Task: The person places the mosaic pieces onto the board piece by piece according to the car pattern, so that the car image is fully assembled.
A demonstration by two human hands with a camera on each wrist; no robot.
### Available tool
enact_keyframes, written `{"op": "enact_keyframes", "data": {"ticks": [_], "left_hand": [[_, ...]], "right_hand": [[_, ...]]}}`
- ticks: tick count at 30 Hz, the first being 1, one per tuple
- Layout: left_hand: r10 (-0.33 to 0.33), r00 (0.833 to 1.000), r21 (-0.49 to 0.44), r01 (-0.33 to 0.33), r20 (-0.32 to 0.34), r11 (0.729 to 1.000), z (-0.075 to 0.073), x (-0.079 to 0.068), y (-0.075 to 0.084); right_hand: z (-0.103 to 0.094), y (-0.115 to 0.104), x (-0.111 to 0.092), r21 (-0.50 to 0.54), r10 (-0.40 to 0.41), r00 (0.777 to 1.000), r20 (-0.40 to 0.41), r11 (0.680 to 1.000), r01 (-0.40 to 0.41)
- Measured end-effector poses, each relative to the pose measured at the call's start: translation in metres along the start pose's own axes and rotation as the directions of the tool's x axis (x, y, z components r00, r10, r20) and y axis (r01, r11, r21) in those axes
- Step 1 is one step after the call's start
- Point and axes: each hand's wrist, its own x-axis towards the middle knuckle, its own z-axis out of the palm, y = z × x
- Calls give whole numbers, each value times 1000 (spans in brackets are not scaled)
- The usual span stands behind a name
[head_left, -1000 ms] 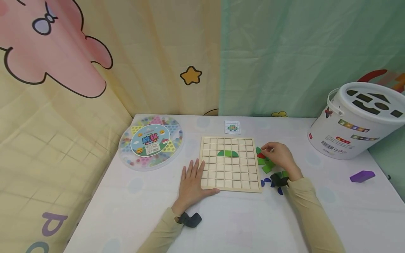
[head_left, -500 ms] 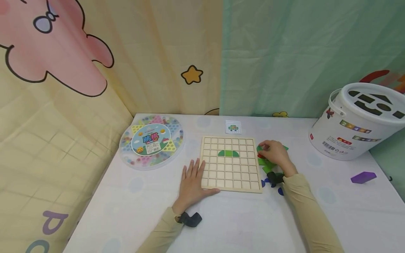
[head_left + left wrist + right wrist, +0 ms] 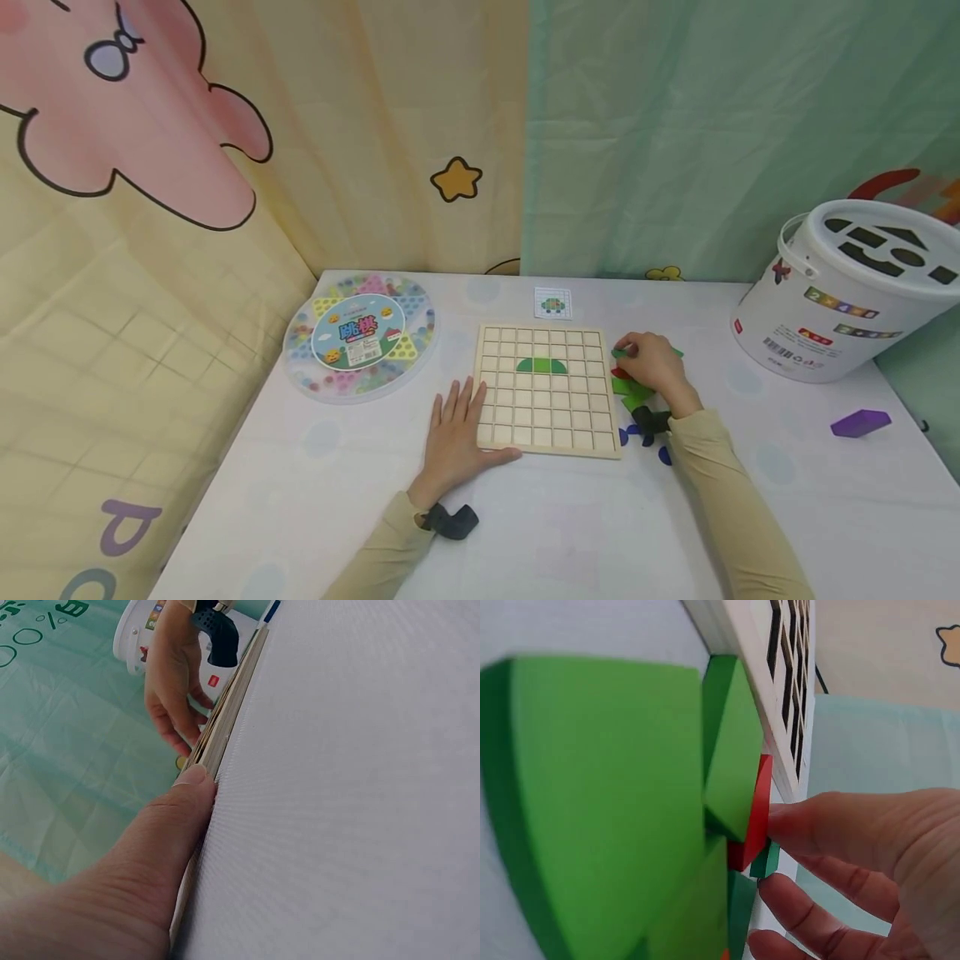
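Note:
My left hand lies with fingers spread at the lower left corner of a wooden grid board, thumb along its front edge. On the board sit a green square and two darker green rounded pieces on either side of it. To the right of the board, my right hand pinches a dark green block between thumb and finger. Beside those fingertips are a red piece and a bright green block. The wrist and hand hide part of this pile in the head view.
Several blue pieces lie near the right wrist. A small pattern card is behind the board. At left is a round marble-game case; at right stand a white bucket and a purple block.
My right hand has shifted slightly left and away from me, from over the red piece to the dark green block. The left hand stays in place on the board.

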Motion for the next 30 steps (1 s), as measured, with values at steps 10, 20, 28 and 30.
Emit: {"op": "enact_keyframes", "data": {"ticks": [10,20,28,30], "left_hand": [[-8,1000,-1,8,8,1000,1,0,-1],[-8,1000,1,8,10,1000,1,0,-1],[-8,1000,8,8,8,1000,2,1,-1],[-5,1000,7,5,3,1000,2,1,-1]], "right_hand": [[-5,1,2,-1,80,996,37,997,-80],[-10,1,5,0,97,993,70,995,-97],[-8,1,1,-5,86,995,43,996,-86],[-7,2,1,-6,81,996,33,997,-80]]}}
